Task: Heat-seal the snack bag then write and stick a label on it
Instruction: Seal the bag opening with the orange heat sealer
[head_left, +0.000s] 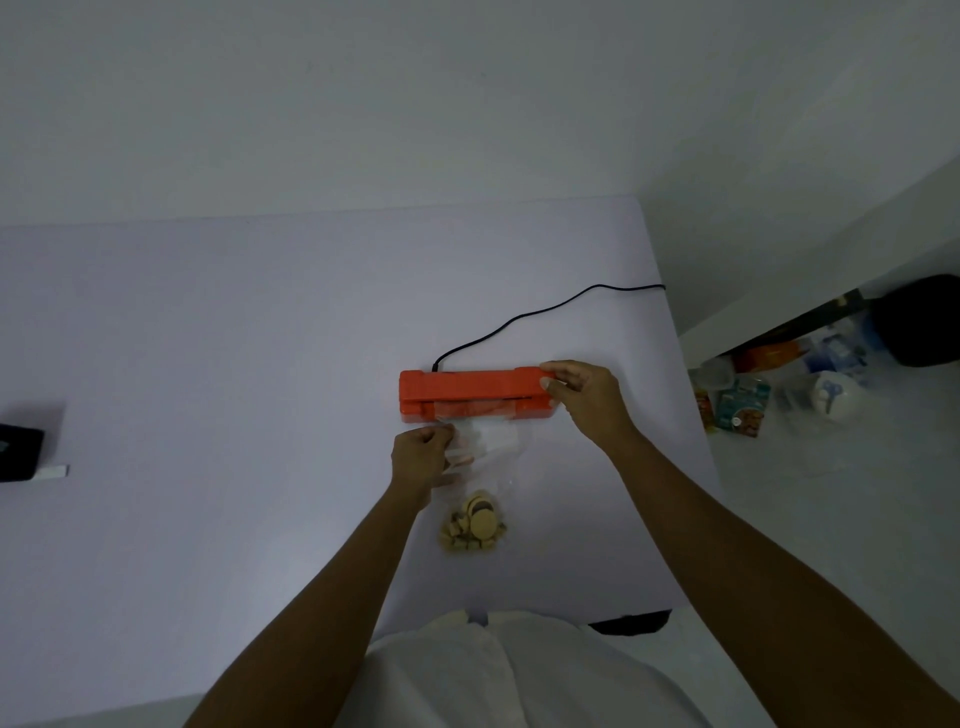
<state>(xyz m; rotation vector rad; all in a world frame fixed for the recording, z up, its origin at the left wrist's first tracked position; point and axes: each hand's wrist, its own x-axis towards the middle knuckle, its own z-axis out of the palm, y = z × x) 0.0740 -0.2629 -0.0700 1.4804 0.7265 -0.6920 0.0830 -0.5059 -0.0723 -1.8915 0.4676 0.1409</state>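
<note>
Sealer (467, 387) gripped by right hand (587, 400), left hand (418, 460) pinching snack bag (483, 483), black cord (545, 310) behind, white strip (52, 472) far left

Clear snack bag (485, 467) lies flat on table (208, 364), biscuit pieces (474, 525) bunched at near end, mouth fed into slot of orange heat sealer (467, 387). Sealer lies crosswise, black cord (519, 319) plugged into its back.

Pale lilac table (208, 338) against a plain white wall (363, 104). Black object (18, 452) at the table's left edge, cut off by the frame. Floor (831, 493) to the right: snack packets (737, 405), orange item (774, 356), clear tub (717, 374), dark rounded object (919, 322) under a white ledge (779, 291).
</note>
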